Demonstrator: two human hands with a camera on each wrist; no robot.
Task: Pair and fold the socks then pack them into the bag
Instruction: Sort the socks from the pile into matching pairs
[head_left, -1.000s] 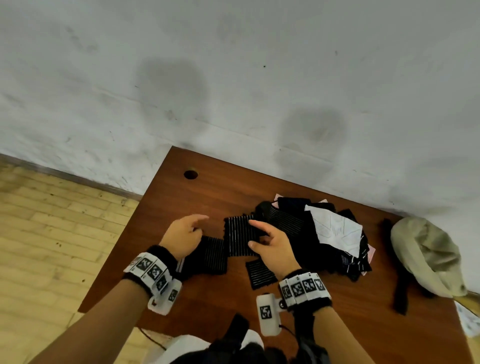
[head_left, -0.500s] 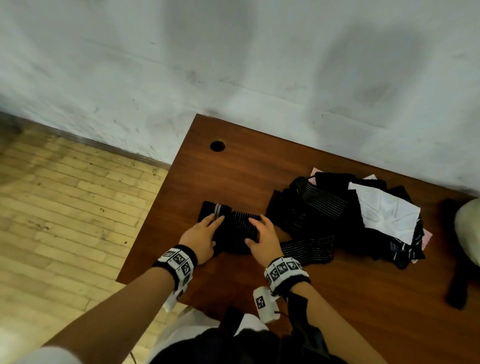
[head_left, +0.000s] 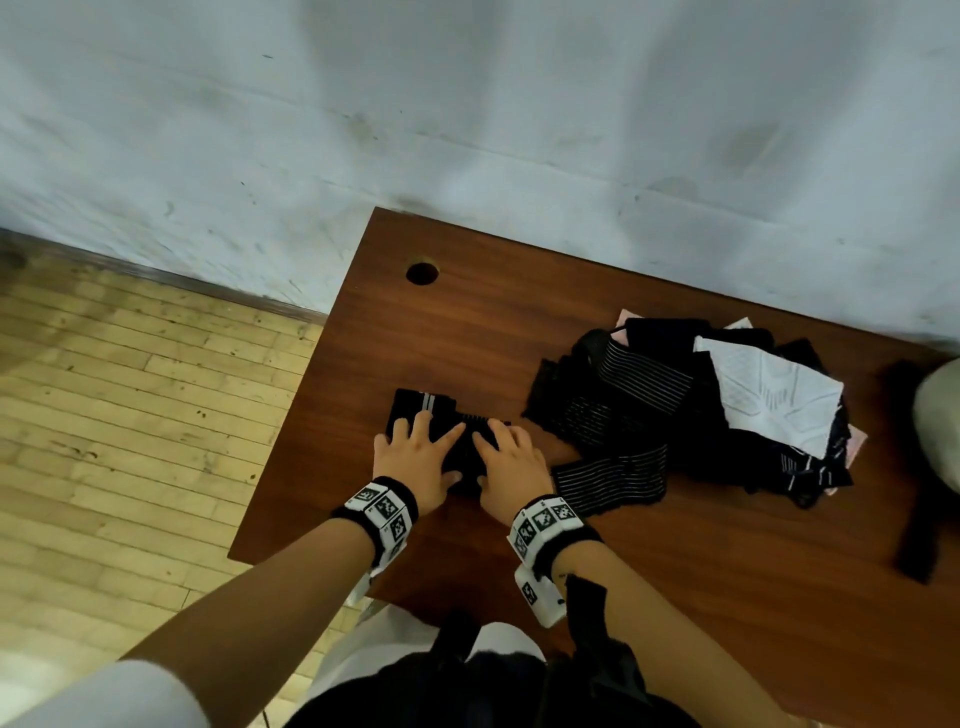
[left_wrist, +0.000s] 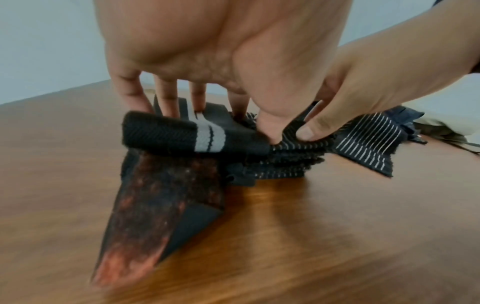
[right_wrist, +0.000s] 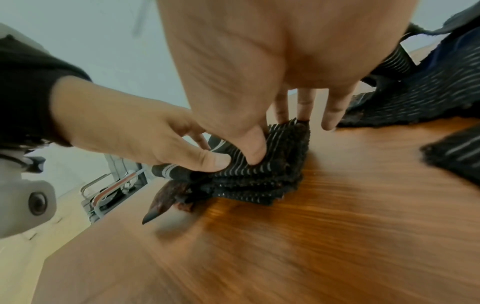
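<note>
A folded pair of black socks (head_left: 435, 406) with thin white stripes and a grey band lies near the table's left front corner. My left hand (head_left: 415, 457) presses on its left half, fingers spread and straight. In the left wrist view the thumb digs into the fold of the socks (left_wrist: 182, 133). My right hand (head_left: 511, 462) presses the right half, its thumb on the striped fabric (right_wrist: 272, 174) and its fingers over the far edge. A pile of unsorted socks (head_left: 649, 395), mostly black with one white sock (head_left: 769, 395), lies to the right. A beige bag (head_left: 940, 421) shows at the right edge.
The brown wooden table (head_left: 519, 322) stands against a white wall and has a round cable hole (head_left: 422, 272) at its back left. One striped sock (head_left: 613, 480) lies just right of my right hand. A black strap (head_left: 919, 519) lies by the bag. Wooden floor is on the left.
The socks went from spread out between my hands to folded into a compact bundle. Both hands have come down onto it, and my view has turned left and down.
</note>
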